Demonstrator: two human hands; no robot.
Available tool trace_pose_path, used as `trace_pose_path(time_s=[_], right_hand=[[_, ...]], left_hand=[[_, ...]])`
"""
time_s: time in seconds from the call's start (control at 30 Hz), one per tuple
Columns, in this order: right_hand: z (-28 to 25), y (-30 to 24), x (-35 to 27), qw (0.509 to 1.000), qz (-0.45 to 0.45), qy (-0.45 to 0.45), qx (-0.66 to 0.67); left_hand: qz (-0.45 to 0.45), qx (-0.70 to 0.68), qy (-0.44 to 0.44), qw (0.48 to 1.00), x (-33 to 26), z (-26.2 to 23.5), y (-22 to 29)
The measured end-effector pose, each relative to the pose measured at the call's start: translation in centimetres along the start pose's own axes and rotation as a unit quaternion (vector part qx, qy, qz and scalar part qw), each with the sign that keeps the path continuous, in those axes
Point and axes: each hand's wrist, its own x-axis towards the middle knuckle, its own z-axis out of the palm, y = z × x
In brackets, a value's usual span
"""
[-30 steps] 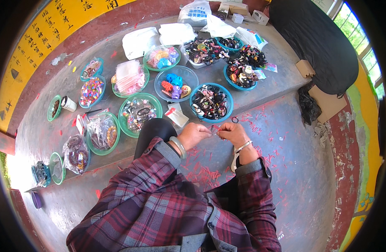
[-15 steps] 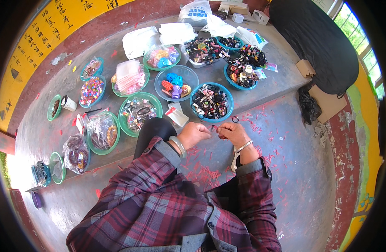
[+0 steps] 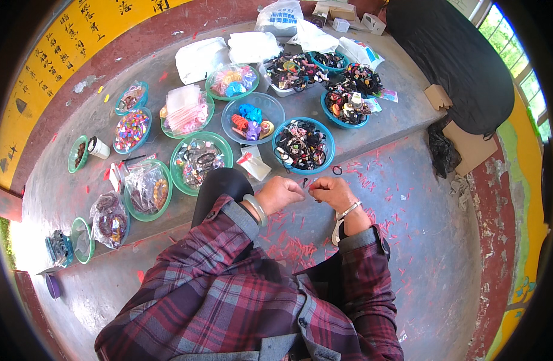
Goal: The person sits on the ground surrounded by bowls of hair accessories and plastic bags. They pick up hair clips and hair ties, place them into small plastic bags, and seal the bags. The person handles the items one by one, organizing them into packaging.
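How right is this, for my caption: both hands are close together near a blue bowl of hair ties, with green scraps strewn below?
One colour is wrong: the head view shows reddish scraps strewn below. The left hand and right hand are close together near the blue bowl.

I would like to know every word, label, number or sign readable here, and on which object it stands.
I leave the wording uncopied.
Yellow wall: columns of dark characters, some cut off at the top edge.
White plastic bag at the back: blue print.
White cylindrical container: dark marks, too small to read.
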Motion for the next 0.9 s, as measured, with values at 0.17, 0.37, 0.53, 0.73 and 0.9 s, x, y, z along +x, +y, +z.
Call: trace_pose_path(time_s=[0.17, 0.37, 0.53, 0.73, 0.9], right_hand=[[0.0, 0.7, 0.2, 1.0, -0.001, 0.001, -0.016], [-0.1, 0.8, 0.2, 0.998, -0.039, -0.018, -0.055], [-0.1, 1.1, 0.2, 0.996, -0.018, -0.047, -0.076], [0.0, 1.6, 0.3, 0.988, -0.031, -0.045, -0.142], [0.0, 0.4, -0.1, 0.984, 0.006, -0.062, -0.168]], left_hand=[[0.009, -0.013, -0.002, 1.0, 0.0, 0.0, -0.1], [-0.007, -0.016, -0.015, 1.0, 0.0, 0.1, 0.2], [-0.006, -0.022, -0.018, 1.0, 0.3, 0.2, -0.7], [-0.024, -0.032, -0.03, 0.999, 0.1, 0.3, -0.5], [-0.045, -0.097, -0.031, 0.994, 0.1, 0.5, -0.6]])
